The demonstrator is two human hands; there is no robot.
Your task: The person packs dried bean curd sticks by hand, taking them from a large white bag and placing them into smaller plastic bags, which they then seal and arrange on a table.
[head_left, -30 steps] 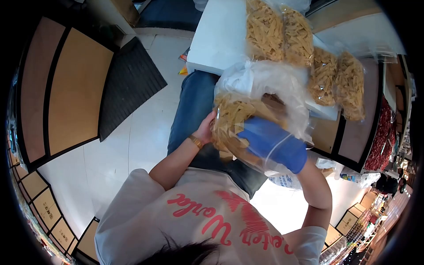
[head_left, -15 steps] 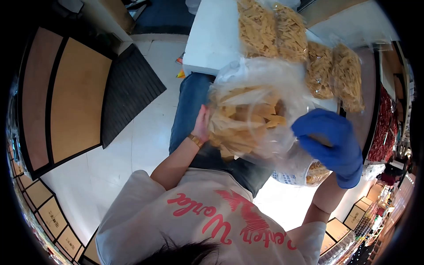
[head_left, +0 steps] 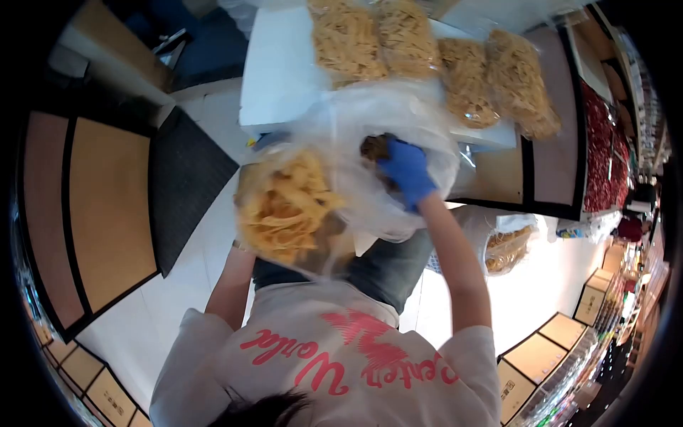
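A clear plastic bag of flat, pale yellow dried strips (head_left: 288, 206) is held over my lap on the left, blurred by motion. My left wrist (head_left: 242, 246), with a watch band, shows at the bag's lower edge; the fingers are hidden behind the bag. To the right, my right hand (head_left: 407, 171), in a blue glove, reaches into the mouth of a large whitish translucent bag (head_left: 356, 117). Its fingers are closed round a dark brown clump (head_left: 375, 147), too blurred to name.
Several packed clear bags of strips (head_left: 348, 43) lie on a white box (head_left: 274, 78) ahead. Another filled bag (head_left: 506, 249) is low on the right. A dark ridged mat (head_left: 186, 185) and wooden panels (head_left: 114, 199) are at left. Red goods (head_left: 605, 149) fill a bin at right.
My right hand has moved left and into the whitish bag, where it grips a dark clump. The bag of strips has shifted left with my left hand. The view has also shifted.
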